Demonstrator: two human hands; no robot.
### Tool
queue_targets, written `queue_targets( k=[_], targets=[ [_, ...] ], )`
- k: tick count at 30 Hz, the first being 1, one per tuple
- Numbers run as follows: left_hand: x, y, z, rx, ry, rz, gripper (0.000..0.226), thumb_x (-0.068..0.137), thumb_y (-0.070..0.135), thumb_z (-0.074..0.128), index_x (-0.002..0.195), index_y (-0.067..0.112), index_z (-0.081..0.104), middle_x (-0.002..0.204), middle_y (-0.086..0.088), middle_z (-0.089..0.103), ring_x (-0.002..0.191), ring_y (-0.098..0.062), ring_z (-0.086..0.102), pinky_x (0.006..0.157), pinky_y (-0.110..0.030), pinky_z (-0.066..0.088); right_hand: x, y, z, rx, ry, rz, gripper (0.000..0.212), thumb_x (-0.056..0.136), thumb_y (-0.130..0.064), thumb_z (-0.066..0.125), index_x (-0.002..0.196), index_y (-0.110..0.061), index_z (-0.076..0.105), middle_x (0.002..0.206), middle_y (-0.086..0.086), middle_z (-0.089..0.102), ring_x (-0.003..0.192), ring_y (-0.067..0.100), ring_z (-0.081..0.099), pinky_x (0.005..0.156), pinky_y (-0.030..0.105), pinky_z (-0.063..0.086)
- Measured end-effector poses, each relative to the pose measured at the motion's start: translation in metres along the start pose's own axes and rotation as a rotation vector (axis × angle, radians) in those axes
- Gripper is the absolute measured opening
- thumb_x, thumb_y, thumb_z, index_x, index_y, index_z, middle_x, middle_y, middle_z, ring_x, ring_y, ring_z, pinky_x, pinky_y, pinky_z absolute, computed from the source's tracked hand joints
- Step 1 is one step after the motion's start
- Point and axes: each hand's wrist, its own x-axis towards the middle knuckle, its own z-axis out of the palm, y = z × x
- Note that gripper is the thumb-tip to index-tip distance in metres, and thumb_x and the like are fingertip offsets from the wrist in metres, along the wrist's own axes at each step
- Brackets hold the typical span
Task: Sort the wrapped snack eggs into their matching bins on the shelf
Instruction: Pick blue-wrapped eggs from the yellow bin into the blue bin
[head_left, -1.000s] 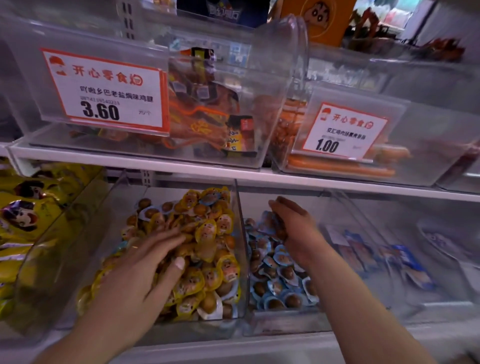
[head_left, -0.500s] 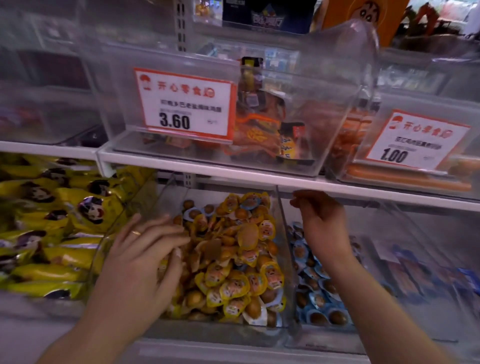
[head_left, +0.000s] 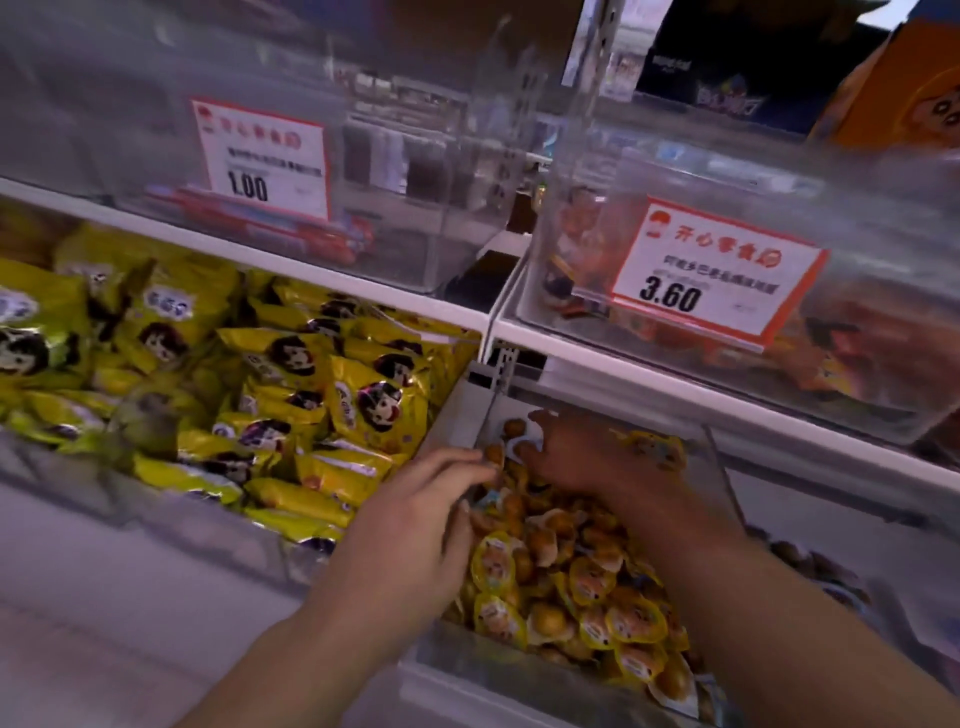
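A clear bin (head_left: 451, 415) on the lower shelf holds a heap of yellow-wrapped snack eggs (head_left: 597, 587). My left hand (head_left: 415, 525) lies on the left side of the heap, fingers stretched out and fingertips touching eggs. My right hand (head_left: 587, 457) reaches into the back of the same bin, fingers spread. Its thumb and forefinger sit around a blue-and-white wrapped egg (head_left: 515, 434) in the back left corner; the grip is blurred. A neighbouring bin with dark eggs (head_left: 810, 564) shows at the right, mostly hidden by my right arm.
Yellow cartoon snack packs (head_left: 322, 395) fill the bin to the left. The white upper shelf edge (head_left: 675, 395) overhangs the egg bin closely. Above stand clear bins with price tags 1.00 (head_left: 260, 161) and 3.60 (head_left: 711, 275).
My right hand left the blue-wrapped egg bin and moved left into the back of the yellow egg bin. My view swung left. My left hand stayed on the yellow heap.
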Motion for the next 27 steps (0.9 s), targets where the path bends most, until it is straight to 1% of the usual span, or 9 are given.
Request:
queue_targets(
  k=[3, 5, 7, 10, 15, 16, 19, 24, 27],
  targets=[
    [0.002, -0.001, -0.004, -0.028, 0.011, 0.010, 0.035, 0.097, 0.021, 0.048, 0.126, 0.035, 0.061, 0.130, 0.024, 0.050, 0.115, 0.004, 0.049, 0.094, -0.015, 0.043, 0.021, -0.021, 0.018, 0.111, -0.049, 0.005, 0.071, 0.090, -0.052, 0.055, 0.151, -0.026, 0.031, 0.130, 0.019, 0.056, 0.116, 0.036, 0.057, 0.095, 0.041, 0.051],
    [0.002, -0.001, -0.004, -0.026, 0.008, 0.014, 0.036, 0.095, 0.025, 0.045, 0.126, 0.035, 0.061, 0.130, 0.023, 0.051, 0.115, 0.004, 0.049, 0.097, -0.018, 0.044, 0.029, -0.029, 0.025, 0.157, -0.037, 0.024, 0.072, 0.085, -0.050, 0.063, 0.146, -0.023, 0.036, 0.125, 0.019, 0.055, 0.114, 0.037, 0.055, 0.093, 0.042, 0.051],
    [0.003, -0.001, -0.003, -0.030, 0.001, 0.017, 0.036, 0.096, 0.024, 0.046, 0.127, 0.034, 0.061, 0.130, 0.021, 0.051, 0.117, 0.003, 0.049, 0.098, -0.020, 0.044, 0.035, -0.029, 0.027, 0.158, -0.027, 0.029, 0.066, 0.084, -0.044, 0.067, 0.139, -0.016, 0.044, 0.125, 0.019, 0.056, 0.116, 0.036, 0.053, 0.094, 0.042, 0.051],
    [0.002, -0.003, -0.004, -0.042, -0.002, 0.017, 0.037, 0.095, 0.021, 0.046, 0.126, 0.032, 0.062, 0.129, 0.020, 0.052, 0.117, 0.001, 0.050, 0.098, -0.023, 0.045, 0.038, -0.025, 0.025, 0.136, -0.050, -0.019, 0.047, 0.087, -0.035, 0.066, 0.125, -0.010, 0.053, 0.120, 0.019, 0.059, 0.112, 0.033, 0.055, 0.091, 0.042, 0.051],
    [-0.001, -0.003, -0.004, -0.027, -0.020, 0.029, 0.035, 0.094, 0.022, 0.046, 0.122, 0.031, 0.065, 0.128, 0.020, 0.053, 0.118, 0.000, 0.051, 0.098, -0.024, 0.044, 0.038, -0.025, 0.021, 0.088, -0.090, -0.067, 0.036, 0.088, -0.030, 0.065, 0.116, -0.014, 0.050, 0.106, 0.015, 0.054, 0.101, 0.032, 0.057, 0.072, 0.034, 0.045],
    [-0.001, -0.003, -0.004, -0.024, -0.020, 0.030, 0.034, 0.094, 0.023, 0.046, 0.121, 0.031, 0.065, 0.128, 0.020, 0.052, 0.118, -0.001, 0.050, 0.098, -0.025, 0.044, 0.037, -0.025, 0.020, 0.094, -0.090, -0.074, 0.034, 0.088, -0.030, 0.065, 0.115, -0.014, 0.051, 0.107, 0.014, 0.055, 0.100, 0.031, 0.058, 0.072, 0.034, 0.046],
    [-0.002, -0.003, -0.001, -0.027, 0.001, 0.033, 0.032, 0.095, 0.023, 0.046, 0.118, 0.030, 0.067, 0.126, 0.020, 0.053, 0.117, -0.001, 0.052, 0.097, -0.025, 0.046, 0.031, -0.021, 0.021, 0.151, -0.055, -0.118, 0.030, 0.085, -0.023, 0.066, 0.113, -0.014, 0.058, 0.116, 0.013, 0.062, 0.104, 0.029, 0.060, 0.084, 0.036, 0.051],
    [0.003, 0.005, 0.004, -0.038, 0.130, 0.028, 0.032, 0.092, 0.023, 0.046, 0.114, 0.031, 0.068, 0.120, 0.022, 0.054, 0.115, -0.001, 0.050, 0.095, -0.026, 0.046, 0.003, -0.016, 0.006, 0.461, 0.131, -0.107, 0.017, 0.081, -0.016, 0.075, 0.097, -0.020, 0.070, 0.103, 0.000, 0.069, 0.097, 0.017, 0.065, 0.075, 0.021, 0.048],
    [0.007, 0.018, 0.008, -0.094, 0.254, 0.080, 0.031, 0.090, 0.019, 0.047, 0.110, 0.025, 0.069, 0.118, 0.017, 0.057, 0.116, -0.007, 0.053, 0.093, -0.029, 0.047, -0.030, -0.014, -0.017, 0.797, 0.169, -0.026, 0.018, 0.080, -0.016, 0.081, 0.095, -0.023, 0.072, 0.082, -0.010, 0.071, 0.076, 0.007, 0.067, 0.063, 0.014, 0.049]
  ],
)
